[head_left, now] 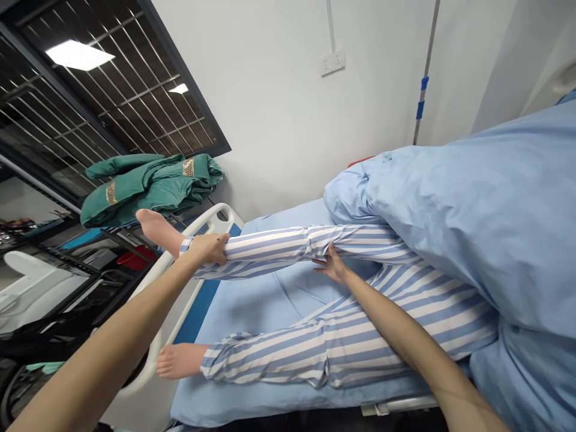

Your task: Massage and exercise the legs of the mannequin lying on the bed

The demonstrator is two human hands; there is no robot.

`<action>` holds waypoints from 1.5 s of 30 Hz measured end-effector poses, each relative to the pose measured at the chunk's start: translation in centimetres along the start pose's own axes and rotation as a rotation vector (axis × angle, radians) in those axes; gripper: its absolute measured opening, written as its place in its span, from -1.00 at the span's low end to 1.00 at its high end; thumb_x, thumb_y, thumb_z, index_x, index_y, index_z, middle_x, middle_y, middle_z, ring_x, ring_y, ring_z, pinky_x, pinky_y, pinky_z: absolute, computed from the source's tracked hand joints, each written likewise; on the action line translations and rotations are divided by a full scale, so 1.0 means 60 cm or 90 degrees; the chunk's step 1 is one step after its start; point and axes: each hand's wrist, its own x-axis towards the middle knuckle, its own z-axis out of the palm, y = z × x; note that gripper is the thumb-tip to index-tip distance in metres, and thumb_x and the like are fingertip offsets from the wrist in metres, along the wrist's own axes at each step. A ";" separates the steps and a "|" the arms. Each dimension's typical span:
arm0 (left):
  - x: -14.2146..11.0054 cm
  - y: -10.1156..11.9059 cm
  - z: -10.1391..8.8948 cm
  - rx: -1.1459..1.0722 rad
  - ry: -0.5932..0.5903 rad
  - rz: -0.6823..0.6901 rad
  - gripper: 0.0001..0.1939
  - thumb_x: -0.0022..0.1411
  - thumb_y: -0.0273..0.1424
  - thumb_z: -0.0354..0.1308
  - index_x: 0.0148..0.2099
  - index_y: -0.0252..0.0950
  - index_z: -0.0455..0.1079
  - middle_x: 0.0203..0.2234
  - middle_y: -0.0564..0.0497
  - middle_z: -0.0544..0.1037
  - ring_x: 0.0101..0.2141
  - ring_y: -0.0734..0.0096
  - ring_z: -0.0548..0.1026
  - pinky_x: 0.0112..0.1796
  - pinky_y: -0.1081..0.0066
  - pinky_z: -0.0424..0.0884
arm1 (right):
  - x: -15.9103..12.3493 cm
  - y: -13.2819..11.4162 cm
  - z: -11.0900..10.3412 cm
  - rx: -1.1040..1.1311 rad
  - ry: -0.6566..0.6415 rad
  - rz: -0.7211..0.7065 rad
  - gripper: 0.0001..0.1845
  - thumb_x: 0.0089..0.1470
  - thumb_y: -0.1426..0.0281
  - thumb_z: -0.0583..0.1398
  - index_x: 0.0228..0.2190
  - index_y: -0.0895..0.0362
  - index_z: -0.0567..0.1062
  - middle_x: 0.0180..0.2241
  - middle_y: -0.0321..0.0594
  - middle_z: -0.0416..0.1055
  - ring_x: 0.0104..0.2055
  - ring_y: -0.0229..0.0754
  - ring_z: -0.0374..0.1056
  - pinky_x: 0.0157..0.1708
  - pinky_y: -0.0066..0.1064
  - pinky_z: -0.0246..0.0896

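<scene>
A leg in blue-and-white striped trousers (265,247) is raised off the bed, its bare foot (159,231) past the footboard. My left hand (212,247) is wrapped round the shin just above the ankle. At the knee, my right hand (335,266) holds from the near side, thumb up against the cloth and fingers reaching underneath, partly spread. The other leg (274,360) of the lying figure rests straight on the light blue sheet (252,303), its bare foot (182,361) near the footboard. A blue quilt (450,198) covers the upper body.
The white footboard (155,360) stands at the left end of the bed. Beyond it are a rack with a folded green coat (153,186), a red basin (137,258) and part of a wheelchair (18,372). A pole (420,108) leans against the wall behind the bed.
</scene>
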 end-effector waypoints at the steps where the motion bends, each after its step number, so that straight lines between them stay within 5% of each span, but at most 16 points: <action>1: -0.001 -0.001 0.005 -0.020 0.005 -0.005 -0.50 -0.29 -0.32 0.24 -0.16 -0.19 0.39 -0.26 -0.14 0.57 -0.20 -0.07 0.52 -0.25 0.30 0.35 | 0.000 -0.002 0.002 0.003 -0.003 0.000 -0.40 -0.07 -0.20 0.19 -0.17 -0.04 0.48 -0.04 -0.14 0.42 -0.02 0.01 0.39 -0.28 -0.16 0.42; 7: -0.008 0.009 0.064 -0.070 0.010 -0.018 -0.47 -0.19 -0.21 0.23 -0.08 -0.18 0.36 -0.22 -0.11 0.57 -0.17 -0.04 0.51 -0.27 0.32 0.34 | 0.002 -0.028 0.020 0.043 0.009 -0.054 -0.37 -0.08 -0.23 0.18 -0.14 -0.07 0.47 -0.05 -0.17 0.40 -0.05 0.01 0.40 -0.30 -0.19 0.41; 12: -0.003 0.058 0.138 -0.142 0.008 -0.061 -0.47 -0.11 -0.16 0.19 -0.04 -0.16 0.31 -0.15 -0.08 0.56 -0.12 0.01 0.50 -0.29 0.38 0.33 | 0.003 -0.053 0.026 0.057 0.000 -0.108 -0.36 -0.09 -0.25 0.16 -0.18 -0.04 0.48 -0.08 -0.21 0.41 -0.10 -0.04 0.40 -0.29 -0.21 0.42; 19: 0.008 0.208 0.238 -0.368 0.074 -0.119 -0.54 -0.05 -0.19 0.19 -0.06 -0.17 0.30 -0.27 -0.04 0.57 -0.19 0.10 0.53 -0.30 0.37 0.33 | -0.006 -0.084 0.030 0.105 0.002 -0.158 -0.29 -0.08 -0.31 0.08 -0.23 0.01 0.48 -0.19 -0.17 0.48 -0.08 0.00 0.42 -0.25 -0.21 0.39; 23: 0.029 0.301 0.262 -0.506 0.101 -0.141 -0.56 -0.04 -0.20 0.21 -0.07 -0.18 0.31 -0.29 -0.02 0.56 -0.20 0.14 0.53 -0.29 0.37 0.36 | -0.009 -0.101 0.023 0.106 0.009 -0.191 -0.26 -0.04 -0.34 0.01 -0.27 0.03 0.49 -0.14 -0.15 0.50 -0.05 0.00 0.41 -0.22 -0.23 0.39; 26: 0.042 0.328 0.270 -0.558 0.098 -0.147 -0.54 -0.06 -0.21 0.23 -0.07 -0.18 0.32 -0.29 -0.01 0.56 -0.20 0.17 0.53 -0.28 0.38 0.38 | -0.008 -0.106 0.017 0.103 0.061 -0.189 -0.25 -0.03 -0.34 -0.02 -0.34 0.05 0.48 -0.15 -0.13 0.52 -0.03 -0.01 0.41 -0.20 -0.24 0.39; 32: 0.052 0.283 0.264 -0.511 0.068 -0.104 -0.49 -0.07 -0.21 0.24 -0.02 -0.19 0.33 -0.27 -0.02 0.57 -0.22 0.16 0.53 -0.31 0.39 0.36 | -0.007 -0.104 0.008 0.102 0.095 -0.184 -0.25 -0.01 -0.32 0.00 -0.33 0.09 0.50 -0.11 -0.07 0.53 0.02 0.02 0.40 -0.16 -0.21 0.38; 39: 0.049 0.143 0.232 -0.295 0.033 -0.069 -0.44 -0.07 -0.16 0.21 0.02 -0.17 0.31 -0.24 -0.06 0.58 -0.18 0.06 0.53 -0.28 0.37 0.34 | -0.007 -0.084 0.002 0.075 0.116 -0.141 -0.28 -0.03 -0.31 0.05 -0.31 0.08 0.49 -0.19 -0.06 0.52 0.05 0.08 0.39 -0.16 -0.17 0.39; 45: 0.060 0.036 0.198 -0.115 -0.013 -0.025 -0.40 -0.08 -0.20 0.22 0.06 -0.15 0.30 -0.13 -0.13 0.58 -0.08 -0.04 0.51 -0.14 0.31 0.31 | 0.003 -0.038 -0.014 0.053 0.144 -0.021 -0.45 0.02 -0.17 0.17 -0.25 0.05 0.47 -0.29 -0.13 0.50 -0.12 0.01 0.46 -0.27 -0.20 0.43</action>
